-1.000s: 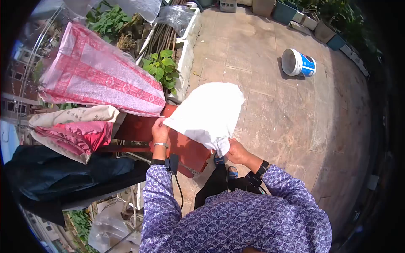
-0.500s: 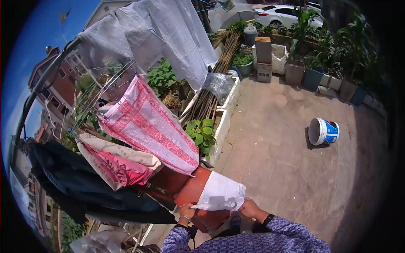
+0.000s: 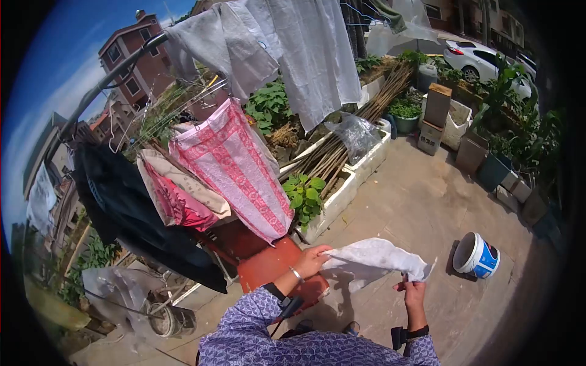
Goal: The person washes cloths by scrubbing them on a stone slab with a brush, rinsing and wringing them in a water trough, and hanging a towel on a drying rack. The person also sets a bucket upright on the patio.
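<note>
Holding the white cloth (image 3: pixel 375 253) is best managed if its edges, clamped in the left grip (image 3: pixel 310 261) and right grip (image 3: pixel 414 294), are tensioned evenly, with the cloth between them held clear of the bucket (image 3: pixel 479 257) near the right grip.

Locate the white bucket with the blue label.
At the right of the head view, the bucket lies on its side on the paving, to the right of the right hand and white cloth.

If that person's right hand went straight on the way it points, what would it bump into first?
The right hand would probably first meet the white cloth it holds; beyond that, the way over the paving looks free, though depth is unclear.
</note>
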The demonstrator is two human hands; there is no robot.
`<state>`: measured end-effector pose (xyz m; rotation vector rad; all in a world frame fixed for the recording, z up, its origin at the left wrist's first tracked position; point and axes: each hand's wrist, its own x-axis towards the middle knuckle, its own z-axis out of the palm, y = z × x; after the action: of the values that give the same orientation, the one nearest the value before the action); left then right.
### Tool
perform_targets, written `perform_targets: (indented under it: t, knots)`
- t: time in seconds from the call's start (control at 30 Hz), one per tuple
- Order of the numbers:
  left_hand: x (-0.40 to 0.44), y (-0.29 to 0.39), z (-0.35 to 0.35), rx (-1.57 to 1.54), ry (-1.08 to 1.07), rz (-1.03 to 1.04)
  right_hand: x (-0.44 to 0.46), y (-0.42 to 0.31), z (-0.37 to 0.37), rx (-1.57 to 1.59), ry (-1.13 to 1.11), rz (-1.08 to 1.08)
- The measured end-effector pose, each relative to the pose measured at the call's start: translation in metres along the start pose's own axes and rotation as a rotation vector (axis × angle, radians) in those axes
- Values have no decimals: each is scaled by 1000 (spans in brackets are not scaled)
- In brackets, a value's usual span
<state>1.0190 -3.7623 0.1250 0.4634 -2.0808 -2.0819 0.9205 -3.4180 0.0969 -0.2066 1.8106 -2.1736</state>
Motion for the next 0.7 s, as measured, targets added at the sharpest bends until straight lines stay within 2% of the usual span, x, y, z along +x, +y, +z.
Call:
perform_targets:
  t: [0.07, 0.13, 0.2, 0.23, 0.27, 0.3, 0.33, 0.37, 0.4, 0.43, 0.47, 0.53, 0.6, 0.7]
  knots:
    - [-9, 26, 15, 491, -53, 107, 5, 0, -11, -69, 5, -8]
    - [-10, 28, 14, 497, -26, 44, 13, -17, -13, -43, -92, 1]
    - [-13, 29, 7, 434, 75, 82, 23, -48, -3, -158, -183, -127]
    - [-15, 52, 0, 533, 86, 49, 31, -70, 4, -259, -219, -192]
    - [-18, 72, -3, 549, 184, 175, 38, -91, 12, -264, -234, -181]
    - [-21, 97, -12, 889, 251, 387, 45, -112, 21, -440, -256, -397]
    - [-21, 116, -22, 908, 317, 505, 52, -132, 35, -512, -278, -525]
    - [-28, 151, -26, 904, 363, 407, 59, -152, 50, -579, -290, -657]
    - [-27, 169, -36, 712, 375, 401, 63, -172, 64, -575, -300, -695]
    - [-32, 193, -45, 580, 335, 229, 67, -191, 79, -570, -309, -732]
    - [-33, 204, -55, 315, 289, 235, 72, -205, 94, -587, -317, -778]
    - [-42, 231, -69, 71, 239, 259, 88, -207, 114, -599, -229, -837]
    - [-43, 234, -88, 98, 203, 366, 98, -216, 146, -602, -304, -849]
    - [-29, 187, -123, 38, 226, 270, 122, -176, 183, -606, -253, -880]
